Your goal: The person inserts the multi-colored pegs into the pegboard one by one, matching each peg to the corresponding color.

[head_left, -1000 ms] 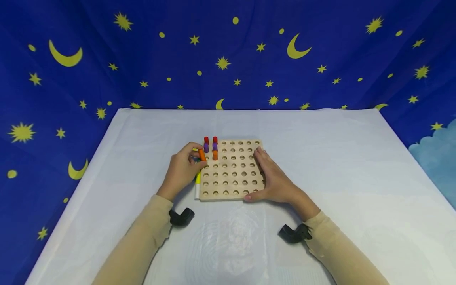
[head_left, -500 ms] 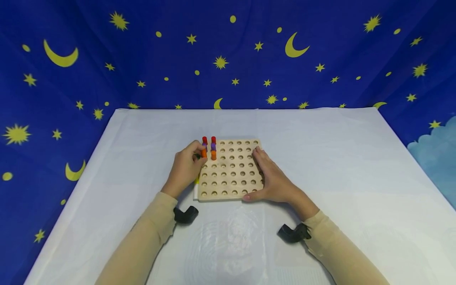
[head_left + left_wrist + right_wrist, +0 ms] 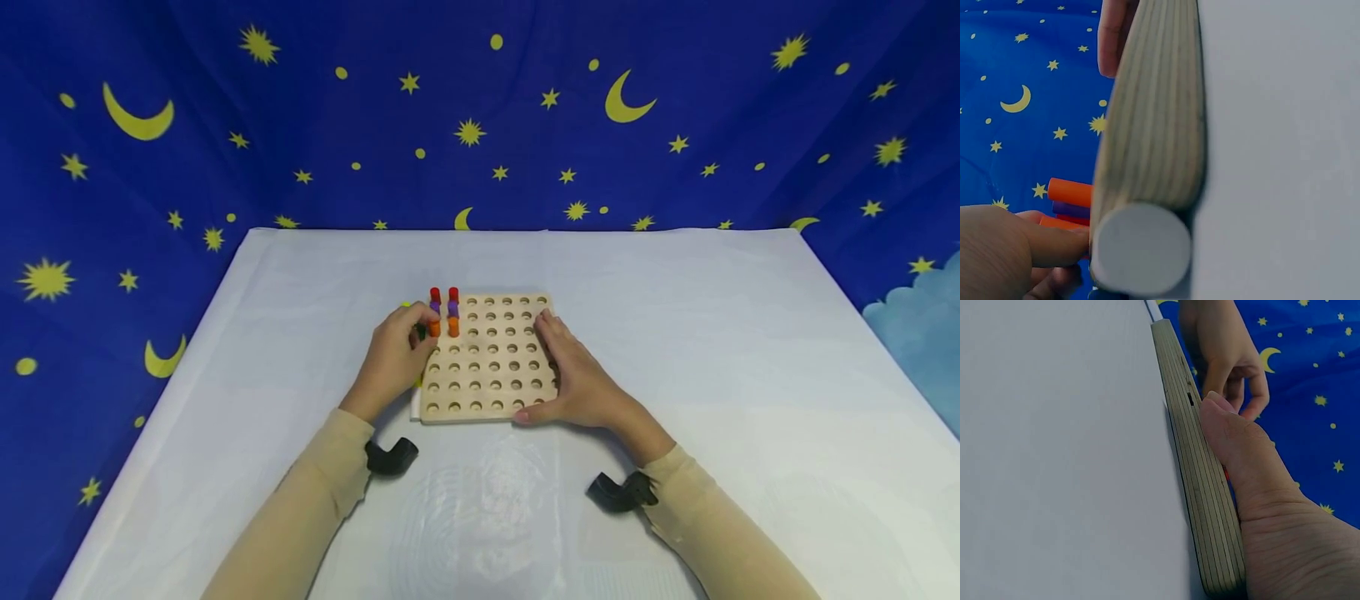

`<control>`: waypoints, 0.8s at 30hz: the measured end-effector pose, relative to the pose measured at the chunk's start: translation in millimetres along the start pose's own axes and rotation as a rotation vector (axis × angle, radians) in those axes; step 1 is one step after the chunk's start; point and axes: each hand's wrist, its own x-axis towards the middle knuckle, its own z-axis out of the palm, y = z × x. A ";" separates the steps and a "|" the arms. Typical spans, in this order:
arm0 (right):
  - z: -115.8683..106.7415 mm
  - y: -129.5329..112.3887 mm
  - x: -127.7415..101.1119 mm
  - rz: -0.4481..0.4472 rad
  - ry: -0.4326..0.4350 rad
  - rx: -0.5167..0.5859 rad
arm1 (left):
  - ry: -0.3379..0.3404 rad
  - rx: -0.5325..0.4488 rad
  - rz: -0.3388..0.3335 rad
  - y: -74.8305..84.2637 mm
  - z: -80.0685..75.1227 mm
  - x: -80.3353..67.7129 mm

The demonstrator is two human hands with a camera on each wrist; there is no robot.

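Lowered into the wooden pegboard (image 3: 491, 358), the orange peg (image 3: 434, 328) stays pinched by the left hand (image 3: 393, 360); right hand (image 3: 577, 375) rests flat, steadying.

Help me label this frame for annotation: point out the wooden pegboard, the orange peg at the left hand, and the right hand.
wooden pegboard (image 3: 491, 375), head view, bare holed top face.
orange peg (image 3: 434, 328), head view, its side by the left fingertips.
right hand (image 3: 577, 375), head view, back of the hand on the board's right edge.
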 end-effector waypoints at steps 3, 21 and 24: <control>0.3 0.1 0.0 -0.003 -0.004 0.001 | -0.005 -0.013 -0.007 -1.4 -4.9 -3.9; 0.0 0.7 -0.1 -0.008 -0.001 -0.006 | -0.151 0.119 -0.189 -28.6 -46.1 -27.2; 0.4 0.1 0.3 -0.005 -0.005 -0.011 | -0.223 0.126 -0.186 -30.4 -46.6 -31.7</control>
